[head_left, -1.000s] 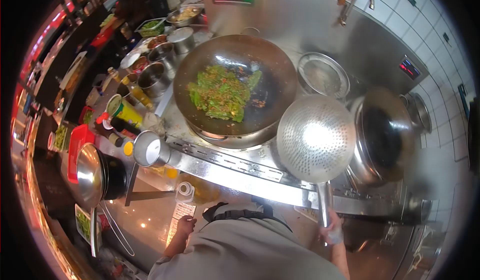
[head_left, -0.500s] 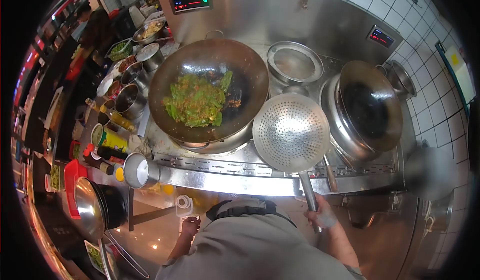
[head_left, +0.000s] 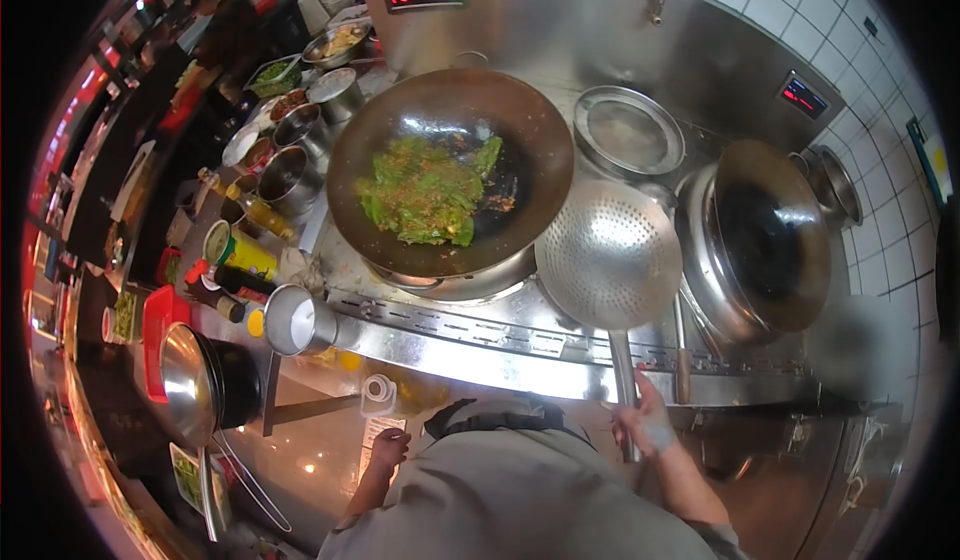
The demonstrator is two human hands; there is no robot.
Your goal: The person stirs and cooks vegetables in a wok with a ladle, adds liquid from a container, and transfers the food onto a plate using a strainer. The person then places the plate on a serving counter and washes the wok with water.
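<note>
My right hand [head_left: 648,426] is on the handle of a large perforated metal skimmer [head_left: 608,255], some fingers wrapped round it and one pointing up alongside. The skimmer's round bowl lies over the stove between two woks. Leafy greens [head_left: 420,192] mixed with reddish-brown bits sit in the left wok [head_left: 540,150]. The right wok [head_left: 772,240] is tilted, its inside dark. Low at my side hangs my left hand [head_left: 390,448], fingers curled in, with nothing visible in them; it is near a white plastic bottle [head_left: 379,390].
A metal pot [head_left: 292,320] stands at the counter's left edge by sauce bottles [head_left: 248,256] and several seasoning containers [head_left: 288,175]. Behind the skimmer is a round strainer [head_left: 630,130]. At lower left rests another pan [head_left: 188,385]. A person [head_left: 225,30] is in the far left background.
The view has turned, so the stove and woks sit further right. My right hand stays on the skimmer handle, one finger now lifted away from it. The greens lie as before.
</note>
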